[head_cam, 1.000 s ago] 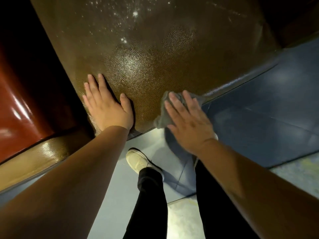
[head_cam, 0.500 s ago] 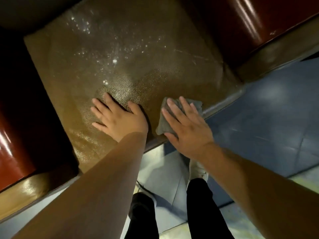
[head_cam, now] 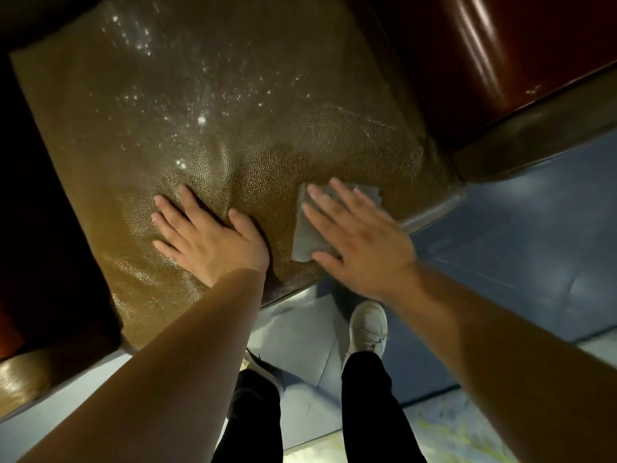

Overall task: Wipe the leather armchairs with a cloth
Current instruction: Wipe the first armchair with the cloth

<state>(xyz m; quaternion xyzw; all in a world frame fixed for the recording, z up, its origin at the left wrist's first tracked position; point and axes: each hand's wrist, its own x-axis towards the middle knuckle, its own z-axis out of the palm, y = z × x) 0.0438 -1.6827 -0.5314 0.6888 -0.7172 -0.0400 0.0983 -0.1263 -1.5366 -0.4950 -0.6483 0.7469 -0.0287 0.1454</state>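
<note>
A brown pebbled leather seat cushion (head_cam: 233,105) of the armchair fills the upper view, speckled with shiny wet droplets. My left hand (head_cam: 207,235) lies flat on the cushion near its front edge, fingers spread. My right hand (head_cam: 360,235) presses a folded grey cloth (head_cam: 305,235) flat against the cushion's front right part, fingers straight over it. Most of the cloth is hidden under that hand.
Glossy reddish-brown armrests stand at the right (head_cam: 500,55) and at the far left (head_cam: 20,312). Blue floor (head_cam: 517,245) lies to the right of the seat. My legs in black trousers and a white shoe (head_cam: 367,325) stand just in front of the cushion.
The view has swung so the cushion sits more centrally. Both hands lie further in from the front edge, the right one still flat on the cloth.
</note>
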